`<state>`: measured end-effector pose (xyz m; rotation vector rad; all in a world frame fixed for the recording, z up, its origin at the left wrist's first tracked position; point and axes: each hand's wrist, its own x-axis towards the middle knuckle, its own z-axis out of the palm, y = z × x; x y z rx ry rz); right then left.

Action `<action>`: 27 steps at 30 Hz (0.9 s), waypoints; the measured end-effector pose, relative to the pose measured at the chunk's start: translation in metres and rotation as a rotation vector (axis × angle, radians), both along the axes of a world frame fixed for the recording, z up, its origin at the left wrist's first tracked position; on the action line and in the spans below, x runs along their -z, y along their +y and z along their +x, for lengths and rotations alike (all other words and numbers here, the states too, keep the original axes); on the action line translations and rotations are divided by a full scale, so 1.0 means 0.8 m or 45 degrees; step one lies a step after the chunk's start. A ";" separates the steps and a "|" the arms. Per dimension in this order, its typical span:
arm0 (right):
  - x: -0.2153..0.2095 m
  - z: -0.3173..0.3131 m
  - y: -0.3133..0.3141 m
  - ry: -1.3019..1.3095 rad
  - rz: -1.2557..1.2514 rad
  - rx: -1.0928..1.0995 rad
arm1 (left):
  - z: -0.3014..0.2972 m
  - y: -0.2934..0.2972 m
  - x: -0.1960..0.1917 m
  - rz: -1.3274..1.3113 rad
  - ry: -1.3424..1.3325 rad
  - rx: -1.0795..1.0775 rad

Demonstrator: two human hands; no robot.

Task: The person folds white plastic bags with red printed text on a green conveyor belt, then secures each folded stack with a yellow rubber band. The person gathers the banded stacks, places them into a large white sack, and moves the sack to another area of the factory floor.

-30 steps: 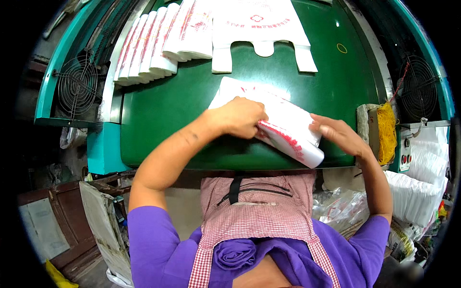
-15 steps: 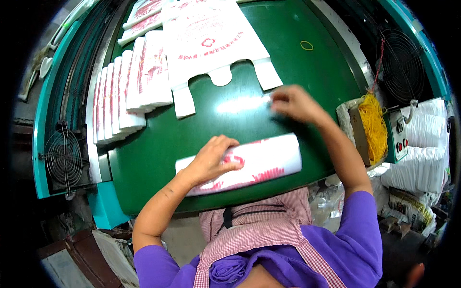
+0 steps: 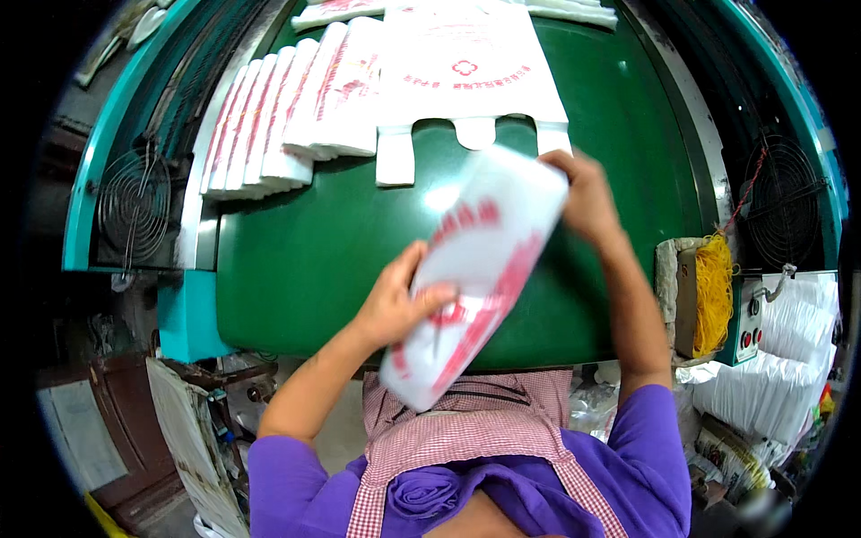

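Observation:
A folded bundle of white plastic bags with red print is tilted over the table's near edge, its upper end toward the right. My left hand is closed round its lower left part, thumb on top. At the upper right corner my right hand has its fingers curled against the bundle; motion blurs them, and anything small between them is hidden. Beyond the bundle lies a flat stack of white vest-handled plastic bags, handles toward me. Left of it several folded bag bundles lean in a row.
The green table runs between metal rails, with round fan guards on both sides. At the right edge a box holds yellow rubber bands, beside a switch box with red buttons. White bag packs are piled beyond it.
The bundle has been lifted from lying across the table and turned upright at a slant. My right hand has come to its upper end. The loose yellow rubber band is no longer seen on the table.

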<state>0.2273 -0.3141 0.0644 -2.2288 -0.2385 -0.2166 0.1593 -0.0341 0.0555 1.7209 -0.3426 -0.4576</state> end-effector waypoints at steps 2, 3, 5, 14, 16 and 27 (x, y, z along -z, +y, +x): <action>-0.017 -0.057 0.062 -0.251 0.147 -0.213 | 0.013 -0.029 -0.014 -0.555 0.233 -0.184; -0.027 -0.071 0.073 -0.184 0.316 -0.182 | 0.014 -0.036 -0.018 -0.754 0.320 -0.182; -0.039 -0.091 0.073 0.060 0.769 -0.114 | 0.011 -0.044 -0.021 -0.992 0.455 -0.124; -0.101 -0.128 0.045 0.286 2.178 -0.594 | -0.030 0.011 -0.022 -1.302 0.645 0.278; -0.122 -0.139 0.051 0.053 1.765 -0.737 | -0.011 0.032 -0.028 -0.528 0.102 0.201; -0.002 -0.062 0.150 0.169 0.776 -0.224 | 0.080 0.018 0.013 -0.839 -0.049 -0.417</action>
